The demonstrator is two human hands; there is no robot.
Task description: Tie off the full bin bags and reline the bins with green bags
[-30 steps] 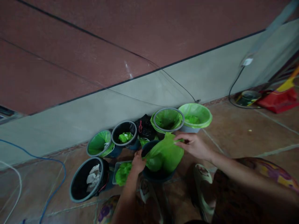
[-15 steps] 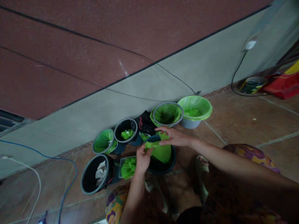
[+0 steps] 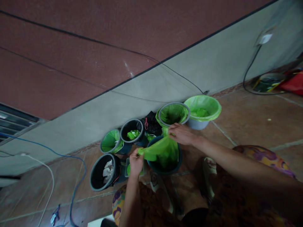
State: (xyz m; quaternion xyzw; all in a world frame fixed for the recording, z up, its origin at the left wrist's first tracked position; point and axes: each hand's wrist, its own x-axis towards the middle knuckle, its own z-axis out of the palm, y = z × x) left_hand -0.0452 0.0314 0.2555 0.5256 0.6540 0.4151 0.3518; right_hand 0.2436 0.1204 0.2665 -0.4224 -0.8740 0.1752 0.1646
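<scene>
A thin green plastic bag [image 3: 161,149] is stretched between my hands, its lower part hanging into a dark blue bin [image 3: 175,168]. My left hand [image 3: 136,162] pinches one edge of the bag at the bin's left side. My right hand [image 3: 181,134] is closed on the opposite edge, above the bin's far right rim. Partly hidden behind my left hand is a clear tray [image 3: 142,172] with green plastic in it. Close behind the bin sits a black plastic bag [image 3: 152,124] with a pink tie.
Along the wall stand bins lined in green, a grey-rimmed one [image 3: 174,114] and a pale one [image 3: 202,108]. To the left are a black-lined bin [image 3: 132,126], a green-lined bin [image 3: 110,142] and a bin holding white paper [image 3: 94,175]. A blue cable [image 3: 78,183] crosses the floor.
The green bag, bunched between my hands before, is now spread out over the bin. My left hand has moved left and down, and my right fingers have closed on the bag.
</scene>
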